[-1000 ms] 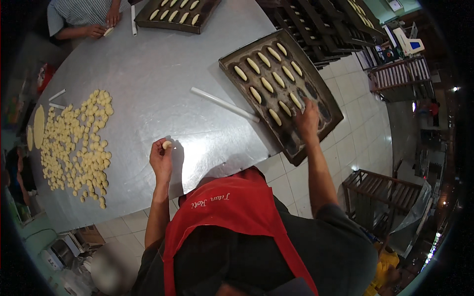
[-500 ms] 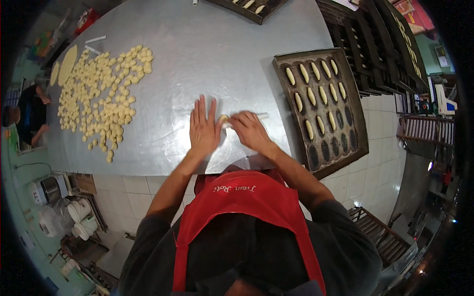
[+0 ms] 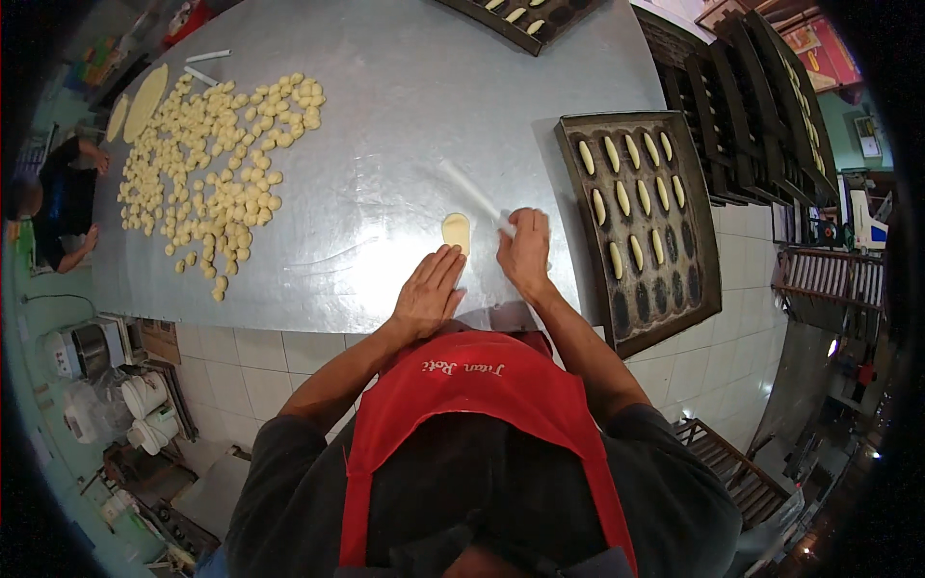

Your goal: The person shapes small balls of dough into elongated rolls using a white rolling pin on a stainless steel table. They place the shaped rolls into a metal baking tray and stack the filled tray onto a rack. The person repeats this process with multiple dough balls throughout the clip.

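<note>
A small flattened oval of pale dough (image 3: 457, 229) lies on the metal table in front of me. My left hand (image 3: 427, 292) is laid out flat, its fingertips touching the near end of that oval. Just to the right, my right hand (image 3: 525, 250) is closed around one end of a thin white rolling pin (image 3: 470, 188). The pin slants away to the far left, clear of the dough and blurred by motion. Right of my right hand sits a dark moulded baking tray (image 3: 657, 292); rows of slim dough rolls (image 3: 622, 197) fill part of its hollows.
Many dough balls (image 3: 226, 202) spread over the table's left side, with flat dough sheets (image 3: 146, 103) and two white rods (image 3: 207, 55) beyond. Another tray (image 3: 535, 44) rests at the far edge. Stacked trays (image 3: 737, 116) stand far right. Another person (image 3: 66, 197) is at the left edge.
My right hand has moved right with the rolling pin, off the dough. My left hand has come nearer to me, its fingertips now on the dough, which shows as a flat oval.
</note>
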A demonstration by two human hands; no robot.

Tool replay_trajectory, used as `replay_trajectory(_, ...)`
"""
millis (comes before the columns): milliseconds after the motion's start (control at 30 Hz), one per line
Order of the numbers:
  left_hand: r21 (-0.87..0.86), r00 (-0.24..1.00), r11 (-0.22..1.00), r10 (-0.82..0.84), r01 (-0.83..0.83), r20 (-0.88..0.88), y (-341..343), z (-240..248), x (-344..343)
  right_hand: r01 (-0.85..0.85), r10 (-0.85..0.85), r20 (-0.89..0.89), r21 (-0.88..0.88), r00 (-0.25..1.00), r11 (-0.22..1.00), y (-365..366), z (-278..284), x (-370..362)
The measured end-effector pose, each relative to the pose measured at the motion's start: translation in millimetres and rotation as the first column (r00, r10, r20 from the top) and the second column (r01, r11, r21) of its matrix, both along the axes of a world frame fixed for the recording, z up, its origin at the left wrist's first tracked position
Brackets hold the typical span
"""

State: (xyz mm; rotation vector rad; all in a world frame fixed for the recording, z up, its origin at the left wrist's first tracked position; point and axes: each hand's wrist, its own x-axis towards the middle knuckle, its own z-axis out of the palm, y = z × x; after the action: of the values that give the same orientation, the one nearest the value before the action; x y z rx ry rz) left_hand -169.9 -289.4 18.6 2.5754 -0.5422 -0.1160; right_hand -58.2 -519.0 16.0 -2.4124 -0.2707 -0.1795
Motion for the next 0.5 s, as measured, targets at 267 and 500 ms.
replay_trajectory(267, -0.057, 0.974, 0.987, 0.157, -0.15, 0.161, -1.3, 4.0, 24.3, -0.399, 0.47, 0.16, -0.337, 0.868, 0.853, 27.0, 4.0, -37.7)
replay_trajectory(500, -0.256, 0.974, 0.944, 0.226, -0.21, 0.036, 9.6, 36.2, 21.2, -0.356, 0.339, -0.107, -0.278, 0.935, 0.892, 88.0, 22.6, 24.8)
